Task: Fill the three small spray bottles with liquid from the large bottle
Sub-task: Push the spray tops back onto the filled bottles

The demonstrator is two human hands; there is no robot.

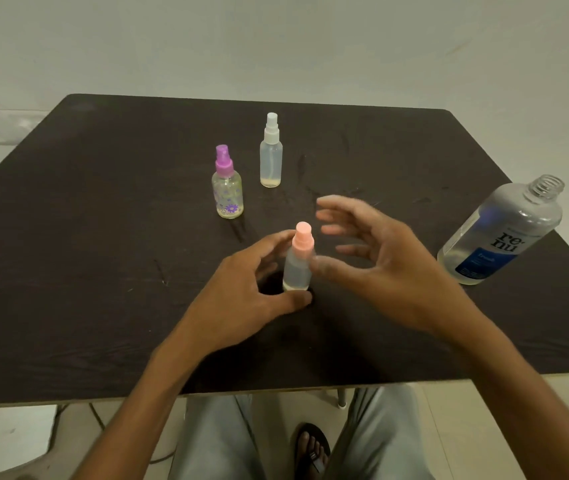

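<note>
A small clear spray bottle with a pink cap (297,268) stands upright near the table's front middle. My left hand (252,292) cups loosely around it, with the thumb tip at its base, the fingers curled behind it and a gap at the palm. My right hand (376,258) hovers just right of the pink cap, blurred, with spread fingers holding nothing. Farther back stand a flowered bottle with a purple cap (227,188) and a frosted bottle with a white cap (271,154). The large clear bottle with a blue label (504,233) stands uncapped at the right edge.
The dark wooden table (103,237) ends close to my lap at the front, and the large bottle sits near its right edge. A pale wall rises behind the table. A white stool (9,441) stands on the floor at lower left.
</note>
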